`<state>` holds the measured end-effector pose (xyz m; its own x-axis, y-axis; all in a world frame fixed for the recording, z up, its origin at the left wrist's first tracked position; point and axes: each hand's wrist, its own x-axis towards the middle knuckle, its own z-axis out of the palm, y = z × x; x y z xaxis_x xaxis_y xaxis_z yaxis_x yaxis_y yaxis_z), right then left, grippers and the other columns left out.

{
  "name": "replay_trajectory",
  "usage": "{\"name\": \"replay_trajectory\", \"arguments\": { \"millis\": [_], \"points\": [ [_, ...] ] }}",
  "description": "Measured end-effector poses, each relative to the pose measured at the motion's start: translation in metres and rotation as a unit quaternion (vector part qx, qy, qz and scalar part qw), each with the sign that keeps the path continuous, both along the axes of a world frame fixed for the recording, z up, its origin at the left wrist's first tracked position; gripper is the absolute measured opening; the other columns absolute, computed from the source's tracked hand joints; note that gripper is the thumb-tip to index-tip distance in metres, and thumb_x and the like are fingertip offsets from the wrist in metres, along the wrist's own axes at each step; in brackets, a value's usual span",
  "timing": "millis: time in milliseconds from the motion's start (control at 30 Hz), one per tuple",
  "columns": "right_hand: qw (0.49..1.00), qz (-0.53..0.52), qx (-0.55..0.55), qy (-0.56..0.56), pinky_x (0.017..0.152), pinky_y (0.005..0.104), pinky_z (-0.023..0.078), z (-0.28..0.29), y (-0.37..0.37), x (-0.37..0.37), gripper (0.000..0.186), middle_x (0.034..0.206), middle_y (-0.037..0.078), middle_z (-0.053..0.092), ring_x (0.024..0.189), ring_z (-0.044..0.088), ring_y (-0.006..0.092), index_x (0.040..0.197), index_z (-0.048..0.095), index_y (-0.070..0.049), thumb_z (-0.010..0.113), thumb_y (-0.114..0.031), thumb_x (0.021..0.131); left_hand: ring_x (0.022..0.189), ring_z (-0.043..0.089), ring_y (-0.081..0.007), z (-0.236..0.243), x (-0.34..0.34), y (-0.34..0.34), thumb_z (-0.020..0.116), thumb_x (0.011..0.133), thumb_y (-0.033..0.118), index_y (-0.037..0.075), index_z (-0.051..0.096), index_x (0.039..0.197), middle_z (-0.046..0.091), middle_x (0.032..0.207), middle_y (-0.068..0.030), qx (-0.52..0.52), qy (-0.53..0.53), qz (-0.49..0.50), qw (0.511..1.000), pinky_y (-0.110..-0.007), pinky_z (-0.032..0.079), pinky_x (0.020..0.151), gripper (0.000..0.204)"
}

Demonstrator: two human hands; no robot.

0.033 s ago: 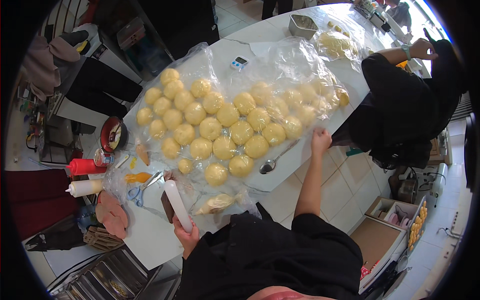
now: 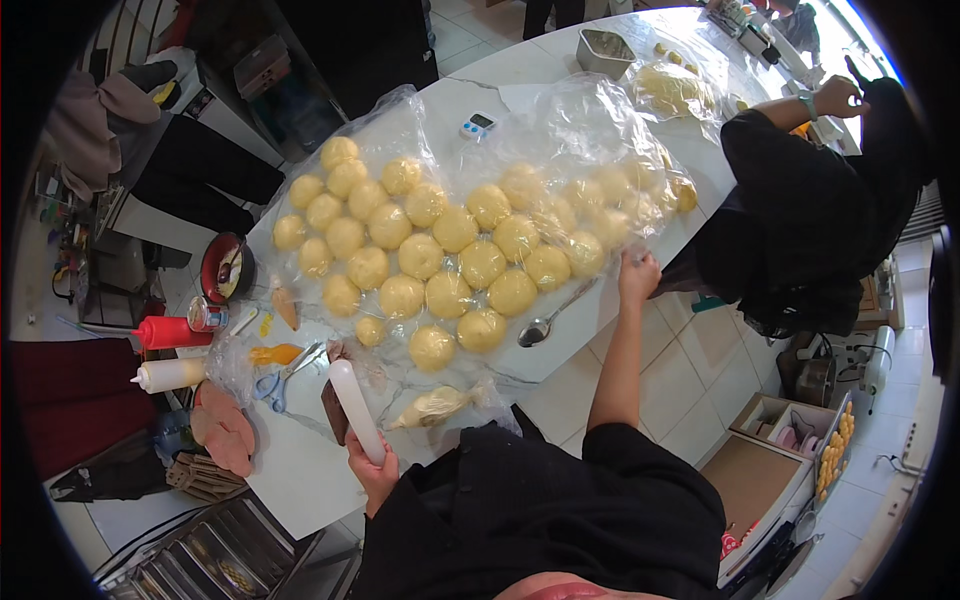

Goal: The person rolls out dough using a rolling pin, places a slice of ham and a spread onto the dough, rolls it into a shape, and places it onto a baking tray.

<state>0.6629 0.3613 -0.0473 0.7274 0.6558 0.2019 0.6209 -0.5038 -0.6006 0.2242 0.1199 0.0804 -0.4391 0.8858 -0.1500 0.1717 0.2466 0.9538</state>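
Observation:
My left hand grips a smooth white rod with a rounded end, like a plastic rolling pin, at the near table edge. Against the pin's left side is a dark brown flat piece; whether I hold it too is unclear. My right hand is closed at the table's right edge, fingers pinched on the rim of a clear plastic sheet. Under the sheet lie many round yellow dough balls. A metal spoon rests left of my right hand. A filled piping bag lies near my body.
Scissors, a red squeeze bottle, a white one and a red bowl are at left. A timer and metal tin sit farther back. Another person in black stands at right.
My right hand has moved slightly left and down, turning a little at the sheet's edge. My left hand with the rolling pin stays in place. The other person's arm shifts slightly.

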Motion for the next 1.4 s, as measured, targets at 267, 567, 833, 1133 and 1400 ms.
{"name": "replay_trajectory", "arguments": {
  "millis": [267, 567, 833, 1133, 1400],
  "points": [
    [0.951, -0.009, 0.214, 0.224, 0.07, 0.0396, 0.048, 0.003, 0.036, -0.015, 0.029, 0.082, 0.015, 0.062, 0.08, 0.061, 0.028, 0.099, 0.058, 0.003, 0.059, -0.019, 0.08, 0.056, 0.048, -0.0084, -0.005, -0.007, -0.018, 0.047, 0.07, -0.009, 0.006, 0.036, 0.11, 0.046, 0.085, -0.0062, 0.042, -0.026, -0.001, 0.999, -0.02, 0.041, 0.043, 0.043],
    [0.84, -0.027, 0.192, 0.507, 0.055, 0.0268, 0.043, 0.061, 0.021, -0.024, 0.009, 0.074, 0.002, 0.055, 0.068, 0.054, 0.0107, 0.088, 0.055, -0.001, 0.058, -0.003, 0.08, 0.055, 0.044, -0.0086, 0.012, -0.006, -0.024, 0.045, 0.068, -0.008, 0.005, 0.037, 0.106, 0.043, 0.085, -0.0062, 0.079, -0.07, 0.071, 0.992, -0.02, 0.04, 0.043, 0.041],
    [0.827, 0.093, 0.212, 0.512, 0.061, 0.0329, 0.048, 0.021, 0.033, 0.003, 0.013, 0.069, 0.006, 0.058, 0.062, 0.057, 0.0217, 0.086, 0.06, -0.002, 0.059, -0.008, 0.075, 0.056, 0.044, -0.0092, 0.014, -0.004, -0.021, 0.044, 0.067, -0.007, 0.005, 0.037, 0.105, 0.042, 0.085, -0.0062, 0.108, -0.067, 0.071, 0.989, -0.022, 0.039, 0.043, 0.04],
    [0.912, 0.02, 0.123, 0.39, 0.044, 0.0278, 0.039, -0.003, 0.062, -0.021, 0.034, 0.075, 0.0, 0.058, 0.059, 0.053, 0.0107, 0.106, 0.056, -0.005, 0.069, -0.014, 0.076, 0.057, 0.044, -0.0067, 0.015, -0.01, -0.025, 0.045, 0.073, -0.009, 0.004, 0.038, 0.104, 0.045, 0.085, -0.0053, 0.133, -0.079, 0.065, 0.986, -0.019, 0.039, 0.045, 0.035],
    [0.96, -0.045, 0.094, 0.26, 0.06, 0.0322, 0.05, -0.037, 0.092, 0.029, 0.057, 0.102, 0.007, 0.063, 0.082, 0.061, 0.0171, 0.12, 0.053, -0.005, 0.079, -0.013, 0.069, 0.056, 0.044, -0.0067, 0.022, -0.01, -0.024, 0.046, 0.073, -0.009, 0.004, 0.038, 0.104, 0.045, 0.084, -0.0053, 0.141, -0.101, 0.061, 0.983, -0.02, 0.039, 0.045, 0.034]
  ]
}}
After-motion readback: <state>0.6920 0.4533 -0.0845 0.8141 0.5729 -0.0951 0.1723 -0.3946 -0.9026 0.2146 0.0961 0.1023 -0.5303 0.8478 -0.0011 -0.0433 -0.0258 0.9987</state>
